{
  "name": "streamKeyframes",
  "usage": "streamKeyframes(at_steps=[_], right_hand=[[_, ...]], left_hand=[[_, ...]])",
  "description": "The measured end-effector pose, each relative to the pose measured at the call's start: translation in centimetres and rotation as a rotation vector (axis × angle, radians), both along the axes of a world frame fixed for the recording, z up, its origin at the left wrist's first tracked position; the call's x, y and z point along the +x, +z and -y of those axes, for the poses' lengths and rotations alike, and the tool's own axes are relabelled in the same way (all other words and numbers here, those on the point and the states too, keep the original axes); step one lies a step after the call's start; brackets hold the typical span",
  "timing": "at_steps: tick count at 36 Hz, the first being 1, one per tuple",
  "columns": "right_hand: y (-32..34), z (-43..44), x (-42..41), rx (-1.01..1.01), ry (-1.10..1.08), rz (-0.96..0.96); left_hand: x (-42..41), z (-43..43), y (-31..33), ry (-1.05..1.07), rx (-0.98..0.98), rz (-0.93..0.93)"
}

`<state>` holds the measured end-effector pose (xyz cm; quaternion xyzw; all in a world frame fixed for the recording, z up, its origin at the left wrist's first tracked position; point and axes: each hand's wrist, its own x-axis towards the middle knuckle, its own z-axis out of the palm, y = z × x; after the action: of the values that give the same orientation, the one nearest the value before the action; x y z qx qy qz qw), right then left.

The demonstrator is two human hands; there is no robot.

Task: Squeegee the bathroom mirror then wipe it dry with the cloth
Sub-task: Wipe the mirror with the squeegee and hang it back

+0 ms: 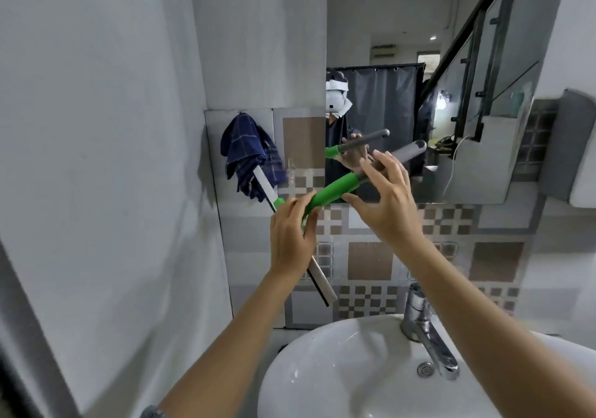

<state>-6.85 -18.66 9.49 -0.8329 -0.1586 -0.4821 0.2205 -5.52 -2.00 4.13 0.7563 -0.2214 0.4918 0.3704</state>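
- Green-and-grey, the squeegee [335, 190] was held at the centre of the frame, in front of the tiled wall [371, 259] and just below the mirror's lower left corner.
- Its green grip ran up and to the right into a grey handle whose end crossed the lower edge of the mirror [403, 30]; its long pale blade slanted from the middle left of the frame down toward the basin.
- At centre, the left hand [292, 240] had its fingers closed around the neck of the squeegee, where the grip meets the blade.
- Just to the right, the right hand [385, 201] was spread open at the handle, thumb touching the underside of the green grip and the other fingers splayed over the grey shaft without closing on it.
- A dark blue checked cloth [248, 156] hung bunched at the middle left of the frame, draped over the upper end of the blade.
- White and rounded, the sink [322, 385] filled the lower right, with a chrome tap [425, 327] standing at its rear rim.
- In the upper right of the frame, the mirror reflected the hands, the handle and a grey curtain behind the person.
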Motion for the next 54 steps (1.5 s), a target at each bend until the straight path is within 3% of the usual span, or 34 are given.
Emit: streamKeyframes(at_steps=[5,11,16,20,27,36,54], right_hand=[[-1.7,-4.9,-0.4,0.358,0.098,-0.116],[-2.5,-8.2,1.0,0.613,0.362,-0.291],[-3.1,-9.4,2.5,0.772,0.399,-0.372],[-4.1,-10.2,3.2,0.8,0.429,-0.403],[-5.5,-11.2,3.8,0.755,0.508,-0.47],[-7.8,-11.4,4.9,0.695,0.6,-0.574],[-11.4,-10.5,8.3,0.665,0.685,-0.677]], left_hand=[[-0.8,-0.6,-1.4,0.07,-0.147,-0.054],[-1.4,-1.3,-3.3,0.097,-0.205,-0.078],[-1.2,-2.4,-4.8,0.17,-0.18,-0.081],[-1.5,-3.4,-5.7,0.145,-0.145,-0.164],[-1.6,-5.0,-7.7,-0.073,-0.119,-0.398],[-0.9,-6.2,-10.1,-0.152,-0.132,-0.572],[2.3,-6.1,-13.7,-0.198,-0.22,-0.701]])
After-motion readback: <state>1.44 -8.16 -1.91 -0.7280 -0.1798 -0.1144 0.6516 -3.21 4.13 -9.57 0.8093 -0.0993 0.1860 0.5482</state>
